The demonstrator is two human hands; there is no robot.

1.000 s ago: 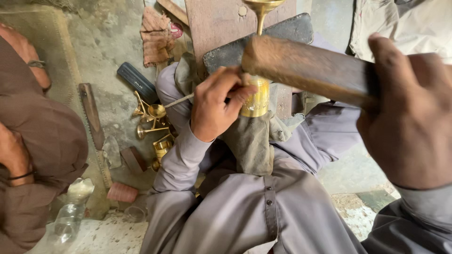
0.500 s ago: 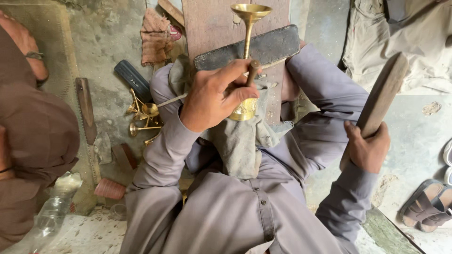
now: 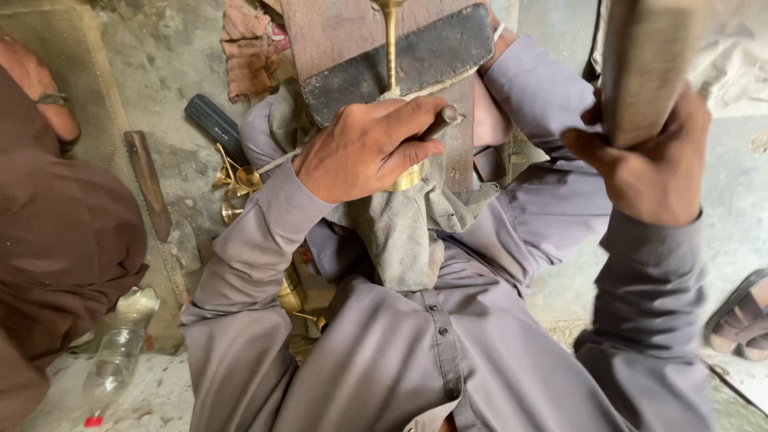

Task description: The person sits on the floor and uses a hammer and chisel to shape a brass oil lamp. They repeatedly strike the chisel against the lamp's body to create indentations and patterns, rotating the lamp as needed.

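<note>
A slender brass stem piece (image 3: 391,48) is held upright against a dark padded block (image 3: 400,64) fixed across a wooden board (image 3: 336,28), its lower brass part (image 3: 410,178) showing just under the left hand (image 3: 364,152). The left hand is closed around that brass piece and a short metal punch (image 3: 442,122), whose blunt end juts out between thumb and forefinger. A grey cloth (image 3: 404,232) is draped beneath this hand over the lap. The right hand (image 3: 652,164) is raised to the right, fingers wrapped tightly round a thick wooden mallet (image 3: 644,64), well apart from the brass piece. On the floor to the left, small brass cups (image 3: 240,186) are clustered near a dark tool handle (image 3: 214,124) and a flat file (image 3: 148,184). A clear plastic bottle (image 3: 120,348) is lying lower left, beside another person in brown clothing (image 3: 64,232).
</note>
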